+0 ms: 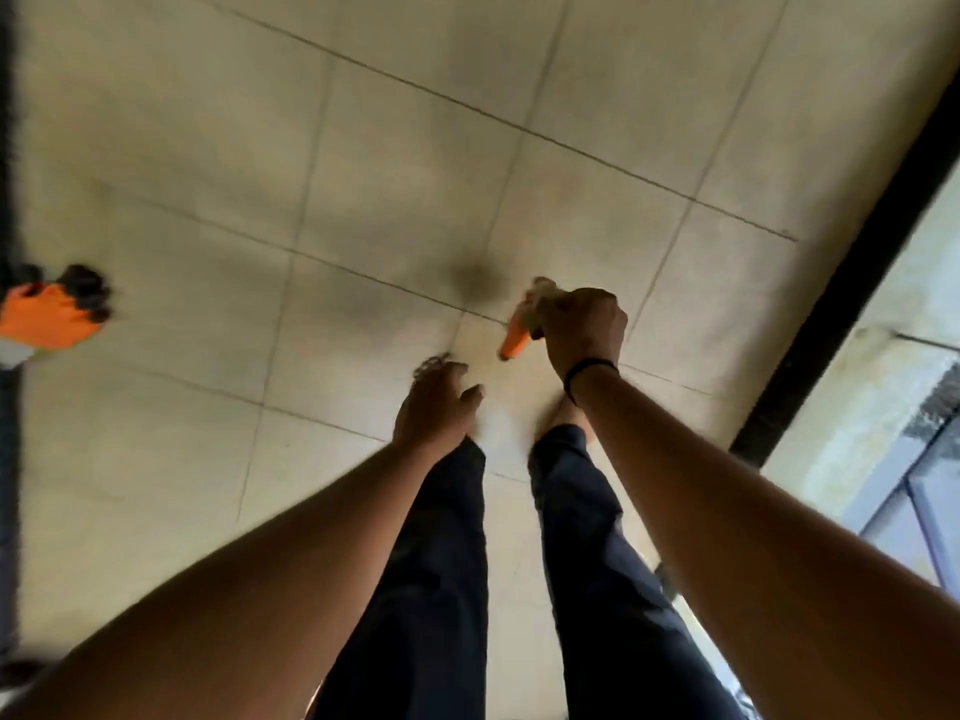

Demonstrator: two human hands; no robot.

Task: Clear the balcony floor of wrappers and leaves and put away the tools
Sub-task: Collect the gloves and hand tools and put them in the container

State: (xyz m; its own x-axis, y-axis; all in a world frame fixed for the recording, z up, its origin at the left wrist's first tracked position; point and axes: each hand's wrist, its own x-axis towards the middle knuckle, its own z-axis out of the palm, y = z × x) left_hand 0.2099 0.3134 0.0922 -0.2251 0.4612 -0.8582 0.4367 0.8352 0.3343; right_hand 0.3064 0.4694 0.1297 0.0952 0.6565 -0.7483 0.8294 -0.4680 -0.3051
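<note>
— Two hands over the balcony floor: right hand clenched round a crumpled wrapper, orange end poking out; left hand loose, empty, just beside it

— Risk: a slack grip could drop the wrapper back onto the tiles

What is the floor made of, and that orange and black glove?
The floor looks like pale matte ceramic or stone tile: square slabs with thin grout lines. The glove at the left edge seems orange knit fabric with black, probably rubbery fingertips, though blur hides its texture.
</note>
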